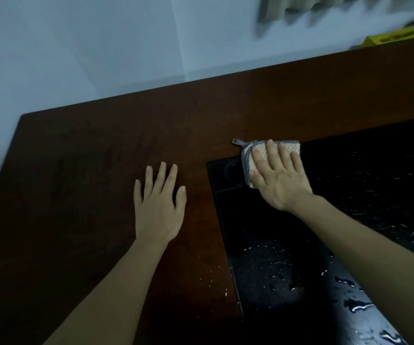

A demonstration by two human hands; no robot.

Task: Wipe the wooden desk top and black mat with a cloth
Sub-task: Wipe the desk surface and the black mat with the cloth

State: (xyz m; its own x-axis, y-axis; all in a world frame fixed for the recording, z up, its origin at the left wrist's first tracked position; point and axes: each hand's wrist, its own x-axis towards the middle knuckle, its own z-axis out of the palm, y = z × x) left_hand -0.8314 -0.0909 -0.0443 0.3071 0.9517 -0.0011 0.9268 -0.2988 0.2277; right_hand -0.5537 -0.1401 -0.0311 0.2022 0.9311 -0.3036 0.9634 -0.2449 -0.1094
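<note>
The person's right hand (279, 180) presses flat on a folded cloth (268, 158), fingers (272, 151) straight and slightly spread across its top, the thumb lying along the cloth's left edge. The cloth, pale with a grey knitted border and a small loop at its 10 o'clock corner, lies across the far left corner of the black mat (275, 245), partly on the mat and partly on the bare wood at its 12 o'clock side. The mat covers the right part of the dark wooden counter (89, 170); water drops and streaks glisten on it towards 5 o'clock, and a few small drops sit on the wood just left of its near edge. The left hand (158, 210) rests palm down on the wood at 9 o'clock from the cloth, fingers straight and fanned apart, holding nothing. At 1 o'clock, near the wall, a blurred yellow object (395, 37) sits on the counter's far edge.
</note>
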